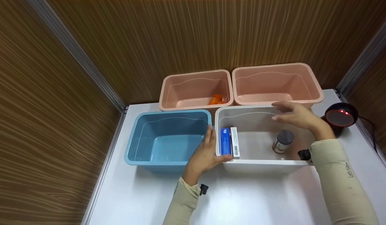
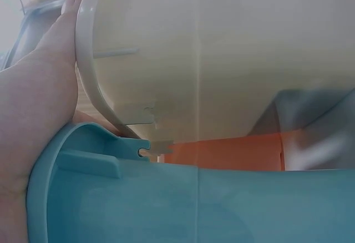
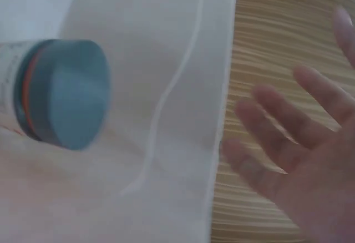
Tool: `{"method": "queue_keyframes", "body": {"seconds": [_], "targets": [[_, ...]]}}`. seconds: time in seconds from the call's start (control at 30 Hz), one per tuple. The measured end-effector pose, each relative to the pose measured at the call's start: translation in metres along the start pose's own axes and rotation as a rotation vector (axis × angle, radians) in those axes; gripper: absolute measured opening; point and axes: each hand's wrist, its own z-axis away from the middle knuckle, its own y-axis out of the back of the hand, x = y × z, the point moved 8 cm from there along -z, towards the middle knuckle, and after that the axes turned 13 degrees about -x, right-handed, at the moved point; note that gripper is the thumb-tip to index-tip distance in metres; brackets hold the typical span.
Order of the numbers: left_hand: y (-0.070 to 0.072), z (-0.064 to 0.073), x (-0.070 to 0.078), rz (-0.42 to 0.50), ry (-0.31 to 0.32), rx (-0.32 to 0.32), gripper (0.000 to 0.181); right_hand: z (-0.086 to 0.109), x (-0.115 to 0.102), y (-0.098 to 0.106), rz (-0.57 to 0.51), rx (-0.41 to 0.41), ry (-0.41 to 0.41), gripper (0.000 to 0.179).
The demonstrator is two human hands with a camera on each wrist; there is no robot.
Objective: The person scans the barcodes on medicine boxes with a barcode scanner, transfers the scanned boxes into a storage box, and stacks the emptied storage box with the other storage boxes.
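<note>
My left hand (image 1: 203, 154) rests on the front left corner of the white bin (image 1: 268, 162), fingers straight along its side rim next to the blue bin (image 1: 168, 163). Its thumb lies over the front rim. Above the white bin's right back part, my right hand (image 1: 294, 117) hovers with loosely spread fingers and holds nothing. Below it a jar with a dark grey lid (image 1: 285, 137) stands inside the bin; the right wrist view shows the lid (image 3: 77, 93) apart from the fingers (image 3: 272, 123). A blue box (image 1: 225, 141) and a slim white box (image 1: 235, 142) stand by the bin's left wall.
Two pink bins stand behind, the left one (image 1: 193, 75) with an orange container (image 1: 215, 99) in it. A black device with red lights (image 1: 340, 118) and a cable stands at the right. Wood-patterned walls (image 1: 193, 34) enclose the white table (image 1: 243, 200).
</note>
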Motion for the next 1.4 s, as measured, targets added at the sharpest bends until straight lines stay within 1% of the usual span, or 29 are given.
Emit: {"method": "queue_keyframes", "body": {"seconds": [0.1, 0.17, 0.23, 0.3, 0.4, 0.47, 0.5, 0.63, 0.7, 0.77, 0.87, 1.0, 1.1, 1.2, 1.33, 1.4], "targets": [[0.001, 0.000, 0.002, -0.012, -0.018, 0.019, 0.121, -0.004, 0.013, -0.017, -0.005, -0.161, -0.015, 0.073], [0.000, 0.000, 0.003, -0.016, -0.024, 0.024, 0.120, -0.004, 0.020, -0.027, 0.002, -0.246, -0.029, 0.077], [0.000, 0.000, 0.003, -0.012, -0.028, 0.022, 0.121, -0.004, 0.025, -0.035, 0.005, -0.305, -0.058, 0.081], [0.000, 0.000, 0.004, -0.015, -0.028, 0.023, 0.122, -0.005, 0.027, -0.040, 0.036, -0.331, -0.070, 0.083], [0.000, 0.001, 0.002, -0.013, -0.026, 0.020, 0.123, -0.009, 0.027, -0.046, 0.136, -0.345, -0.081, 0.078], [0.000, 0.002, 0.002, -0.011, -0.026, 0.022, 0.122, -0.013, 0.026, -0.049, 0.241, -0.334, -0.078, 0.075], [0.001, 0.002, 0.002, -0.006, -0.027, 0.023, 0.121, -0.014, 0.027, -0.050, 0.283, -0.328, -0.091, 0.075], [0.001, 0.002, 0.002, 0.003, -0.030, 0.023, 0.120, -0.016, 0.030, -0.050, 0.345, -0.309, -0.151, 0.079], [0.001, 0.002, 0.002, 0.005, -0.030, 0.023, 0.120, -0.015, 0.033, -0.051, 0.324, -0.311, -0.186, 0.081], [0.001, 0.002, 0.002, 0.005, -0.030, 0.026, 0.120, -0.015, 0.034, -0.051, 0.341, -0.302, -0.195, 0.081], [0.000, 0.002, 0.002, -0.005, -0.024, 0.027, 0.120, -0.014, 0.037, -0.052, 0.317, -0.307, -0.211, 0.081], [-0.001, 0.001, 0.003, -0.017, -0.023, 0.023, 0.122, -0.015, 0.033, -0.055, 0.334, -0.320, -0.179, 0.078], [-0.001, 0.001, 0.004, -0.021, -0.032, 0.023, 0.122, -0.016, 0.023, -0.057, 0.387, -0.306, -0.121, 0.076], [-0.001, 0.001, 0.004, -0.012, -0.042, 0.026, 0.120, -0.015, 0.013, -0.061, 0.387, -0.310, -0.093, 0.077], [0.000, 0.001, 0.004, -0.006, -0.043, 0.030, 0.120, -0.012, -0.006, -0.064, 0.402, -0.318, -0.072, 0.083], [0.001, 0.001, 0.003, -0.019, -0.037, 0.032, 0.120, -0.011, -0.016, -0.063, 0.398, -0.317, -0.074, 0.087]]}}
